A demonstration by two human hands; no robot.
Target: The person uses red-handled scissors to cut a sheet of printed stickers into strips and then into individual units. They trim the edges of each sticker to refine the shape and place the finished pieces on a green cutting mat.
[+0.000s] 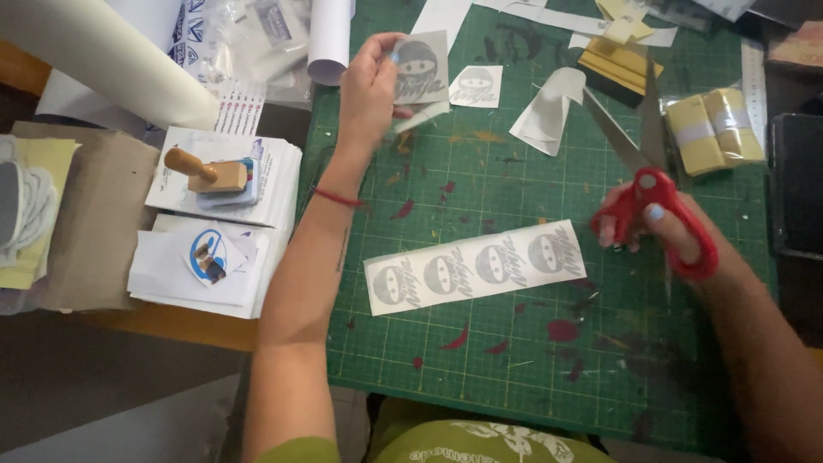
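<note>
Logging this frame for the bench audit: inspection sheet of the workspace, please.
Surface: green cutting mat, stained with red flecks.
Job's things: cut sticker square in left hand; red scissors in right hand; strip of four stickers flat on mat.
Clutter: paper offcuts, wooden stamp on paper stacks, yellow bundles, white roll.
Hands: both closed on their items.
Cables: nothing seen.
Surroundings: wooden desk edge.
</note>
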